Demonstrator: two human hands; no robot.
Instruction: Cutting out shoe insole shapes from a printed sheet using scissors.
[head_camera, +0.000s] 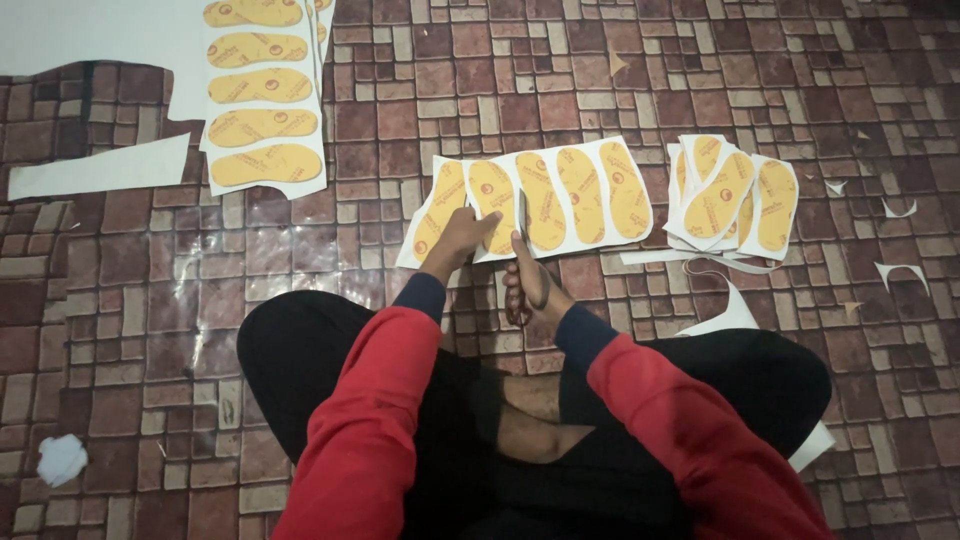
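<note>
Head cam: left hand (462, 238) presses flat on white sheet (540, 200) w/ yellow insole prints. Right hand (527, 288) is clamped on scissors (522, 262), blades at sheet edge.

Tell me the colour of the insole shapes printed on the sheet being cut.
Yellow-orange insole shapes on a white sheet, shown in the head view.

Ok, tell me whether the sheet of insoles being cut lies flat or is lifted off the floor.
Mostly flat: the sheet lies spread on the tiled floor, the left hand pressing it down, the right hand working scissors into its near edge.
</note>
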